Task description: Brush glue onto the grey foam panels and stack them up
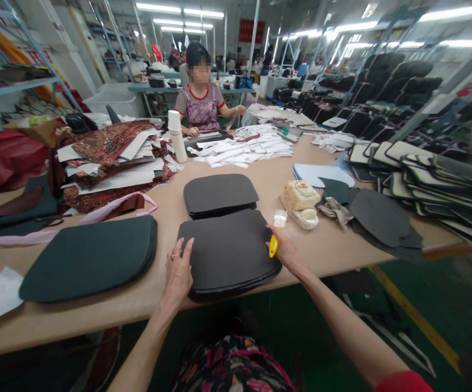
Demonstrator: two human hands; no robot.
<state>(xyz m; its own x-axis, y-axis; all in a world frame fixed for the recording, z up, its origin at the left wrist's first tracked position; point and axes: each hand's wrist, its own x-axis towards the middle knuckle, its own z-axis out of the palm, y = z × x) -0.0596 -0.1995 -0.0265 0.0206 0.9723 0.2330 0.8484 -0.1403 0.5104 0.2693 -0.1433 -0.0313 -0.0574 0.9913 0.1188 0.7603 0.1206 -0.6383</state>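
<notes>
Left hand (pixel 179 273) on dark panels (pixel 226 247), right hand (pixel 285 251) holding yellow tool (pixel 274 246)

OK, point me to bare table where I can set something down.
There's bare tabletop right of the right hand, in front of the cream block. Another patch lies between the rear grey stack and the white strips. Only a narrow gap separates the green stack from the near grey stack. Back left is crowded with patterned cloth.

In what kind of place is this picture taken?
Probably a sewing or bag-making workshop: dark cut panels are stacked on the table, patterned pieces are piled to the left, and a co-worker is at the far side.
</notes>
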